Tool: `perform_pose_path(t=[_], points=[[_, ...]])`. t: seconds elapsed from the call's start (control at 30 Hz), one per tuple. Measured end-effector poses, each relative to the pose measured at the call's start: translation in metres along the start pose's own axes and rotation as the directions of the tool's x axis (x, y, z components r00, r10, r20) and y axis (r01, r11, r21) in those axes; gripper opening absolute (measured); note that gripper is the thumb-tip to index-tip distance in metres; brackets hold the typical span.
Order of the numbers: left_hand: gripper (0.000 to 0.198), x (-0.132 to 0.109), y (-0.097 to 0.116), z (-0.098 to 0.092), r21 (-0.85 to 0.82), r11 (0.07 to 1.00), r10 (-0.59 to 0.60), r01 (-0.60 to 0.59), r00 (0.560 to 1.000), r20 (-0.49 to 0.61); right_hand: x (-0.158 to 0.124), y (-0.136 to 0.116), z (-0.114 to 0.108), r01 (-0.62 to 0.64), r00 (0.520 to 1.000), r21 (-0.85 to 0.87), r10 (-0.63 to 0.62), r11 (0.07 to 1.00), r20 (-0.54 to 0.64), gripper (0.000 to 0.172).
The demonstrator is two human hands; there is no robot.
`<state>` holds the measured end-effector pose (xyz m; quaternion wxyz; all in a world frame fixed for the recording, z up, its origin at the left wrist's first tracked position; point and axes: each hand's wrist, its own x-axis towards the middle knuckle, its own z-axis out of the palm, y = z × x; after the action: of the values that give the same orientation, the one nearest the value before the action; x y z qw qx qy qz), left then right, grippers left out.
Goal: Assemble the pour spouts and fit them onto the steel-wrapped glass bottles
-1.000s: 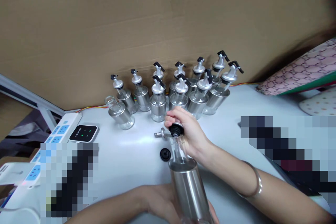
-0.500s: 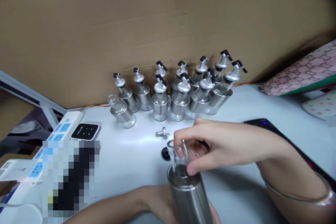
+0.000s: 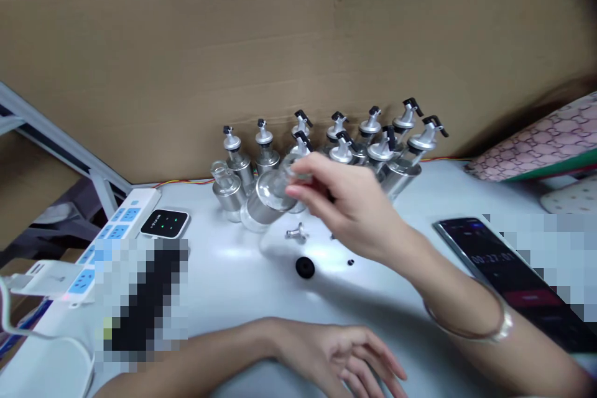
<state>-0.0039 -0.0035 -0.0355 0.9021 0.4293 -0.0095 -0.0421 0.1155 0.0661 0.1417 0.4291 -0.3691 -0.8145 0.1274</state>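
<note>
My right hand [image 3: 342,202] grips the glass neck of a steel-sleeved bottle [image 3: 267,200], which leans to the right with its base low at the row. That bottle carries no spout. Palm up near the front edge, my left hand [image 3: 347,357] is empty with its fingers apart. On the table between my hands lie a silver pourer piece [image 3: 297,233], a round black stopper [image 3: 305,267] and a tiny black part [image 3: 351,262]. An uncapped bottle [image 3: 227,193] stands at the row's left end. Several bottles with silver spouts and black levers, one at the right end [image 3: 403,168], stand behind.
Cardboard [image 3: 186,62] rises behind the bottles. A power strip [image 3: 119,230] and a small black-topped device [image 3: 164,224] lie at the left. On the right are a phone [image 3: 494,261] showing a timer and a pink patterned cloth item [image 3: 541,137].
My right hand has carried the bottle from the front up to the row at the back left. My left hand has let go of it and lies open.
</note>
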Motion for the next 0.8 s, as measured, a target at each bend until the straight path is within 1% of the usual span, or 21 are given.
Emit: perform_pose_path(t=[0.03,0.07,0.13,0.2,0.33,0.57,0.63,0.67,0.73,0.77,0.8], points=[[0.082,-0.001,0.002,0.003,-0.012,1.0,0.003,-0.003,1.0,-0.025,0.003,0.003,0.012,0.003,1.0,-0.078,-0.001,0.997,0.024,0.007],[0.076,-0.002,0.005,0.005,-0.024,1.0,0.0,-0.002,0.999,-0.053,0.006,0.006,0.023,-0.017,0.998,-0.153,0.025,0.988,0.056,0.008],[0.07,-0.003,0.011,0.009,-0.048,0.999,-0.012,0.008,0.996,-0.093,0.012,0.012,0.04,-0.082,0.98,-0.311,0.134,0.947,0.15,0.01],[0.067,-0.002,0.016,0.012,-0.067,0.998,-0.014,0.006,0.993,-0.116,0.016,0.017,0.051,-0.12,0.957,-0.41,0.216,0.904,0.196,0.011],[0.06,0.0,0.02,0.014,-0.11,0.994,-0.005,-0.011,0.99,-0.14,0.025,0.024,0.06,-0.138,0.95,-0.475,0.252,0.869,0.185,0.016],[0.057,0.004,0.017,0.013,-0.196,0.98,-0.015,-0.024,0.98,-0.197,0.035,0.026,0.063,-0.14,0.954,-0.528,0.257,0.837,0.156,0.02],[0.055,0.004,0.017,0.013,-0.228,0.973,-0.013,-0.037,0.977,-0.214,0.03,0.025,0.057,-0.139,0.969,-0.486,0.22,0.863,0.113,0.021],[0.054,0.004,0.018,0.013,-0.249,0.968,-0.017,-0.04,0.974,-0.224,0.025,0.025,0.053,-0.136,0.981,-0.433,0.183,0.891,0.068,0.019],[0.05,0.003,0.02,0.013,-0.293,0.955,-0.035,-0.043,0.966,-0.257,0.01,0.023,0.042,-0.139,0.99,-0.257,0.127,0.956,-0.063,0.012],[0.049,0.003,0.021,0.014,-0.309,0.95,-0.047,-0.044,0.959,-0.28,0.0,0.021,0.036,-0.163,0.983,-0.143,0.147,0.976,-0.111,0.008],[0.049,0.002,0.023,0.014,-0.32,0.945,-0.037,-0.067,0.951,-0.308,-0.011,0.02,0.031,-0.21,0.97,-0.013,0.206,0.978,-0.132,0.009]])
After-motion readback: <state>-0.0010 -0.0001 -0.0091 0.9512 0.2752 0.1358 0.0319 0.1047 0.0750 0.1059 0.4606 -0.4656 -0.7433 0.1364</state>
